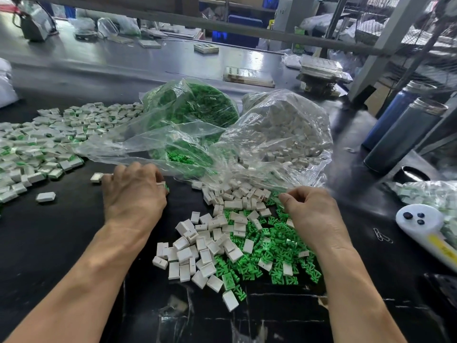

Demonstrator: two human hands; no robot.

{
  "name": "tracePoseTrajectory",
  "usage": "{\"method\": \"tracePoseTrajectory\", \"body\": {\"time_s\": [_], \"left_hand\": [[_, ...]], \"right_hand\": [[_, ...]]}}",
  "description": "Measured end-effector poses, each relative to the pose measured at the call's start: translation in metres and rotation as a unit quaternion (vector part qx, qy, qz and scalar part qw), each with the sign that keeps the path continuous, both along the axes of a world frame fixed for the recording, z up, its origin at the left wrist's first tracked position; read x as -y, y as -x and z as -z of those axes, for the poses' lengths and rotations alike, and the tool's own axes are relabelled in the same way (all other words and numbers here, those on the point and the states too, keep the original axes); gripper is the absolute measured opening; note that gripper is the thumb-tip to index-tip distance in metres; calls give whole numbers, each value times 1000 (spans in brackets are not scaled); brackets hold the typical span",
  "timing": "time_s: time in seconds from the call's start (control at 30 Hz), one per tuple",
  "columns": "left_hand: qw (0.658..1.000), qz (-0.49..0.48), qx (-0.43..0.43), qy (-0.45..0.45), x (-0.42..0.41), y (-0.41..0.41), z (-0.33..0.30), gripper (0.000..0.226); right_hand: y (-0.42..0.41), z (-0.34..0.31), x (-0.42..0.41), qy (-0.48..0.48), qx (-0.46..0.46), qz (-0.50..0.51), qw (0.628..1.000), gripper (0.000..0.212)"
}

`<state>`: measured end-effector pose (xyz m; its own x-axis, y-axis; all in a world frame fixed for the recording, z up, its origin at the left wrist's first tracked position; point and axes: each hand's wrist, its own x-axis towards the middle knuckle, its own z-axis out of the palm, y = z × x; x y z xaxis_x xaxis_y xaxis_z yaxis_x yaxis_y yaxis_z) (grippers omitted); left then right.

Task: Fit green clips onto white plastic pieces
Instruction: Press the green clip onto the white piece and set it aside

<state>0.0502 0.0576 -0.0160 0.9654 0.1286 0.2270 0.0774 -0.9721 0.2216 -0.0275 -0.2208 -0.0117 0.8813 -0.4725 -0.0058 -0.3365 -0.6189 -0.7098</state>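
Note:
A heap of loose white plastic pieces (197, 248) lies on the black table in front of me, with loose green clips (277, 256) spread to its right. My left hand (134, 191) sits left of the heap, fingers curled round a white piece with a bit of green clip showing at the fingertips. My right hand (311, 209) hovers over the green clips with fingers curled in a pinch; what it pinches is hidden. Behind, a clear bag of green clips (195, 107) and a clear bag of white pieces (286, 129) lie open.
A wide spread of fitted white-and-green pieces (44, 142) covers the left of the table. Two tall dark bottles (405, 134) stand at right, beside a white handheld tool (420, 221) and paper clips (382, 235). Stacked trays (321, 70) sit at the back.

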Motion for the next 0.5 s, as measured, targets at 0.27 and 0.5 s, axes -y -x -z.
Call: {"method": "tracePoseTrajectory", "body": {"time_s": [0.27, 0.5], "left_hand": [[987, 104, -6, 126, 16, 13, 10, 11], [986, 145, -20, 78, 28, 12, 21, 31]], "right_hand": [[-1, 0, 4, 24, -40, 19, 999, 18], [-3, 2, 3, 28, -93, 6, 995, 15]]}}
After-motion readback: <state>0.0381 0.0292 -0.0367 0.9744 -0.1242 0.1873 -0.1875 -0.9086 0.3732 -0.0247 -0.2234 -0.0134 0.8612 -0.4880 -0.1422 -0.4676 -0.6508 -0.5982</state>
